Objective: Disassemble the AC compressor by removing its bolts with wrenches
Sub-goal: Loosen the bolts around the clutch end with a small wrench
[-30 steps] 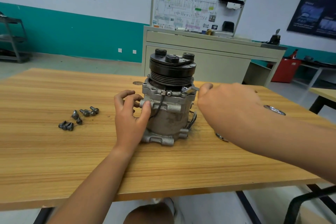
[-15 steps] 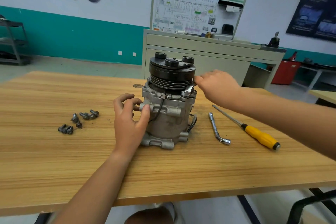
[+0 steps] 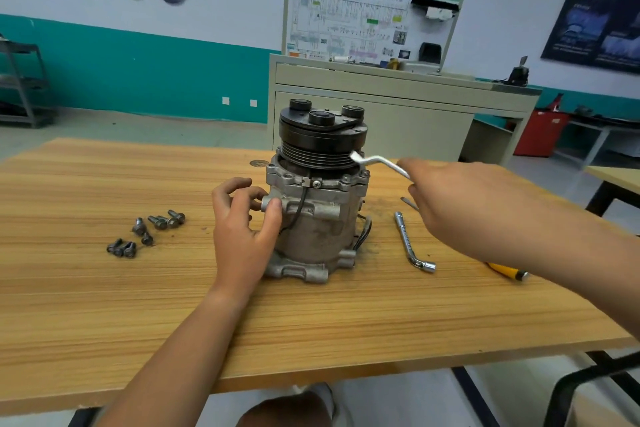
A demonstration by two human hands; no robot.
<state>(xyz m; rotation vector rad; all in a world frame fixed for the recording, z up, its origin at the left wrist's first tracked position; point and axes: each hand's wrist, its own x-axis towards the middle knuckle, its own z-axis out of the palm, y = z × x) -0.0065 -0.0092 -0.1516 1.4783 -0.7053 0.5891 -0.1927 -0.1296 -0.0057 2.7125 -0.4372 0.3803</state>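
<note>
A wooden worktop [image 3: 104, 322] fills most of the view, and a grey cabinet [image 3: 381, 107] with a wiring-diagram board on top stands behind it. The compressor [image 3: 318, 229] stands upright near the middle of the worktop, its metal feet down and its black grooved pulley [image 3: 322, 139] on top.

The person's left grip [image 3: 239, 229] clasps the compressor's left side. The thumb presses on a lug at the front of the housing and the fingers curl round just beside it. The right grip [image 3: 460, 204] reaches in from the right and is clenched round the handle of a bent silver wrench [image 3: 377, 163]. The free end of that wrench lies against the right edge of the pulley grooves, above the housing's upper flange. Whether it sits on a bolt head cannot be told.

A second, L-shaped socket wrench [image 3: 408, 243] lies flat on the worktop just right of the compressor, its socket end nearest the camera. A screwdriver [image 3: 509, 270] lies further right. The right forearm covers most of it, and only the end of its yellow handle and a bit of its blade show.

Loose bolts [image 3: 149, 229] lie in a small scatter on the worktop, well to the left of the compressor.
</note>
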